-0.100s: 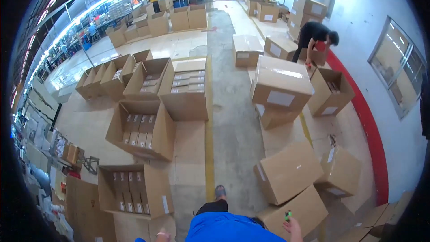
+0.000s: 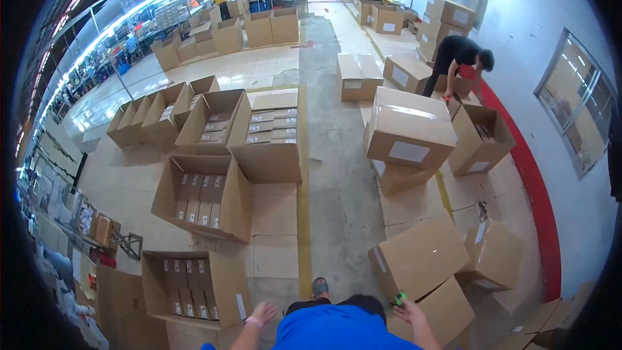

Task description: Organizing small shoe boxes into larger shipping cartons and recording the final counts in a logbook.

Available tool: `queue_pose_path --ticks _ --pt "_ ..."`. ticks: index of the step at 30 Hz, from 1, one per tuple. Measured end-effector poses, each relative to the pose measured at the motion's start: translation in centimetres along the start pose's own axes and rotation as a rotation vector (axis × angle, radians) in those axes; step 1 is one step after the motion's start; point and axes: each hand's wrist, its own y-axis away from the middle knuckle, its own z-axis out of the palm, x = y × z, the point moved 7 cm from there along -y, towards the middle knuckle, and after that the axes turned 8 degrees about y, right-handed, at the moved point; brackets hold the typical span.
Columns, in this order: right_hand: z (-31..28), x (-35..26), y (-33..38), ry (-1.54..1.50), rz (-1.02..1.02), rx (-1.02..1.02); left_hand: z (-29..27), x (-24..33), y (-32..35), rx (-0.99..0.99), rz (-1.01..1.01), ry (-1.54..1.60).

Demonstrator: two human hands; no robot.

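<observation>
My left hand (image 2: 262,313) is in front of my body at the lower edge, fingers apart and nothing in it. Nearest to it stands an open carton (image 2: 228,288) with several slim brown boxes (image 2: 188,285) inside in rows. My right hand (image 2: 409,314) is closed on a small green-and-black tool (image 2: 400,298), too small to tell its kind. Just beyond and below that hand, a closed carton (image 2: 447,314) lies tilted, with another large carton (image 2: 421,253) leaning against it.
More open filled cartons (image 2: 265,155) line the left of the grey walkway (image 2: 337,207). On the right are stacked closed cartons (image 2: 411,126) and a tilted carton (image 2: 494,256) by the wall. A person in black (image 2: 460,55) bends over an open carton (image 2: 483,139).
Both my hands have risen further into view, and the right hand with the green tool has moved left and up. My body has shifted slightly; both legs now show.
</observation>
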Motion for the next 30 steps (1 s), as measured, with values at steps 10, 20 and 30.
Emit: queue_pose_path --ticks 10,20,30 --pt "43.8 -37.1 4.1 1.182 -1.118 0.144 41.0 20.1 -10.9 -0.413 0.392 -0.617" --pt "65.5 -61.6 21.4 0.716 -1.385 -0.235 12.6 18.6 -7.3 0.472 0.062 0.008" --pt "65.4 -57.2 -1.3 0.909 -0.265 -0.371 22.7 25.1 -15.0 0.241 0.094 0.192"
